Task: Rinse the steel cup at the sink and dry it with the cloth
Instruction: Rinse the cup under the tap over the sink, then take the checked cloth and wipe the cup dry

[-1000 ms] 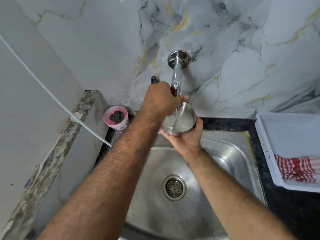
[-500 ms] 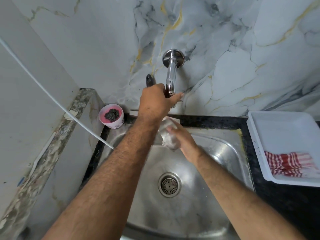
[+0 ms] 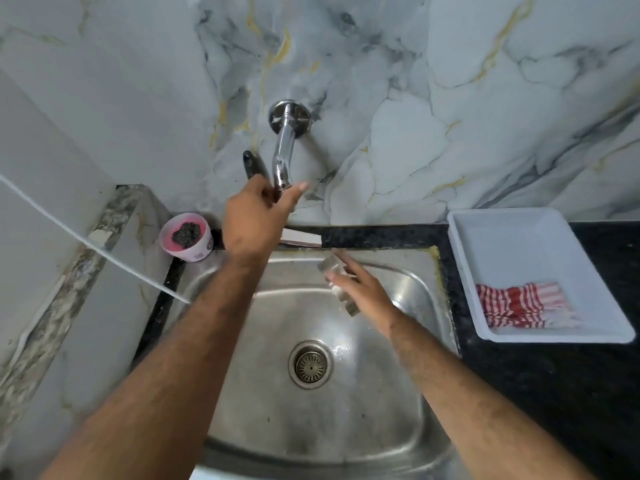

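A single head-worn camera is looking steeply down and forward from close above the sink (image 3: 408, 403), facing the marble wall (image 3: 433, 98) and tap (image 3: 284, 157). Its wide lens is taking in the tray (image 3: 519, 233) at right, forearms entering from below.

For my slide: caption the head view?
Left hand at tap, right hand holding steel cup over sink.

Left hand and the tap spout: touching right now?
Touching. The head view shows the left hand wrapped around the tip of the tap spout, with the thumb and fingers closing on either side of it and no gap.
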`<action>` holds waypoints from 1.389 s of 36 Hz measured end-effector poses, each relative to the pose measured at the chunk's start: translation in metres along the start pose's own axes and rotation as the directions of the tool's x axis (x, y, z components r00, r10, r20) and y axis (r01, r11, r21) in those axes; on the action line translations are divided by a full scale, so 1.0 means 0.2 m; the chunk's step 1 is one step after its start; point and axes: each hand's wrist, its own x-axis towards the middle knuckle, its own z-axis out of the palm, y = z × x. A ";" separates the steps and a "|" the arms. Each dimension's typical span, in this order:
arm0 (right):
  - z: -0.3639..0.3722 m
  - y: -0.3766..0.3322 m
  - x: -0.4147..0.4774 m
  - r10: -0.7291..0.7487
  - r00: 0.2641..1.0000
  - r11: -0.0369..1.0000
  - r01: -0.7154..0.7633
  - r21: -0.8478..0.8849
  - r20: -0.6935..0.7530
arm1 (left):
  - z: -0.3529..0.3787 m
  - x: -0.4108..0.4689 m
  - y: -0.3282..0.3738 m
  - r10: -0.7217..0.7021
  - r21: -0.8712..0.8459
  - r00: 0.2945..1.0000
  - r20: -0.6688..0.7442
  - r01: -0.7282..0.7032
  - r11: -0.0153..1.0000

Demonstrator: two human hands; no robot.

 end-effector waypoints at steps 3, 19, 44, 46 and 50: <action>-0.25 -0.05 -0.08 0.038 0.999 0.791 -0.025 0.612 -0.009 | 0.11 -0.14 -0.09 -0.131 -0.254 0.989 -0.066 0.110 0.961; -1.69 0.00 -0.50 0.133 0.905 0.296 0.353 0.888 -0.404 | 1.39 -0.84 0.81 0.592 -0.243 0.373 0.714 -0.661 0.710; -1.47 -0.12 -0.51 0.079 0.924 0.679 0.225 0.698 -0.374 | 1.31 -0.68 1.07 0.713 -0.432 0.663 0.228 -0.587 0.684; -1.37 -0.17 -0.49 0.045 0.926 0.678 0.248 0.692 -0.376 | 1.27 -0.62 1.07 0.795 -0.306 0.571 0.205 -0.734 0.606; -1.23 -0.25 -0.45 -0.078 0.932 0.773 0.281 0.568 -0.355 | 1.11 -0.53 1.04 0.780 -0.068 0.564 0.270 -0.797 0.600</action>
